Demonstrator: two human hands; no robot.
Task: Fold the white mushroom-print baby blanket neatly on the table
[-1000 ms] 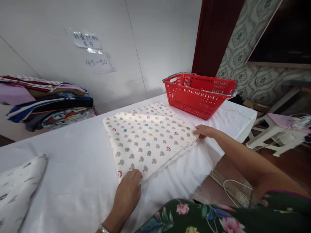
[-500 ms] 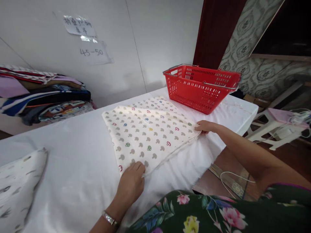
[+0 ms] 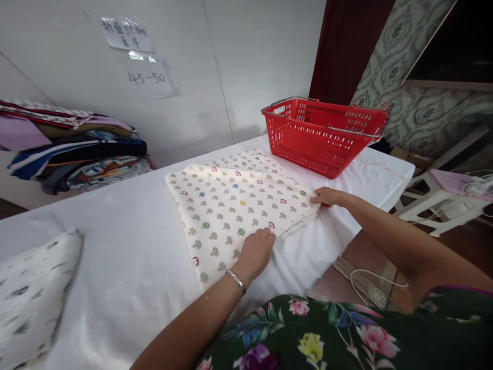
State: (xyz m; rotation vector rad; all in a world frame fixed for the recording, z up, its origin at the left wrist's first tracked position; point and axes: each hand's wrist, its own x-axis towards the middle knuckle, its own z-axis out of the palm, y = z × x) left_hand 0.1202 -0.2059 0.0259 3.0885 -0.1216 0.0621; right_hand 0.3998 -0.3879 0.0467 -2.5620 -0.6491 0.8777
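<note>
A cream cloth [image 3: 231,205] printed with small grey and coloured mushrooms lies folded on the white-covered table [image 3: 127,246]. Its right corner is pinched between the thumb and fingers of my right hand [image 3: 327,197]. My left hand [image 3: 257,251], a silver bracelet at its wrist, is closed at the middle of the near edge; the fingertips curl over the cloth, and the thumb is hidden. Part of the cloth's far side shows beyond a loose, raised fold.
A red plastic basket [image 3: 319,141] with metal handles stands just behind the cloth's right side. At the left lies another folded white patterned cloth [image 3: 34,298]. Folded fabrics [image 3: 77,149] are piled by the wall. A stool [image 3: 439,190] stands beyond the table's right end.
My left hand has slid right along the near edge, from the cloth's near left corner to its middle. My right hand keeps hold of the right corner.
</note>
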